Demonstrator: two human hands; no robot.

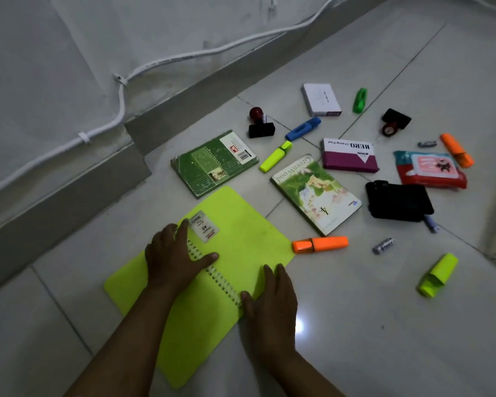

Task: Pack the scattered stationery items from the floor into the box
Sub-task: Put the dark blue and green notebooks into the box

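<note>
A neon yellow-green spiral notebook [241, 224] lies spread open, covers up, on the tiled floor. My left hand [175, 253] rests flat on the upper part of its wire spine, fingers apart. My right hand [269, 305] lies at the spine's lower end, thumb on the coil and fingers on the right cover's edge. Beyond it lie a green book [212, 164], a Greenwood book [315, 193], an orange highlighter [320, 244], a yellow highlighter [276, 156], a blue highlighter [302, 128] and a stamp pad box [350, 154]. No box for packing is in view.
Farther right lie a black pouch [398, 200], a wipes pack [430, 169], a white card box [321, 99], two rubber stamps [259, 124] [394, 121], a battery [383, 245] and more highlighters [438, 275]. A grey skirting ledge [69, 190] and wall cable run along the left.
</note>
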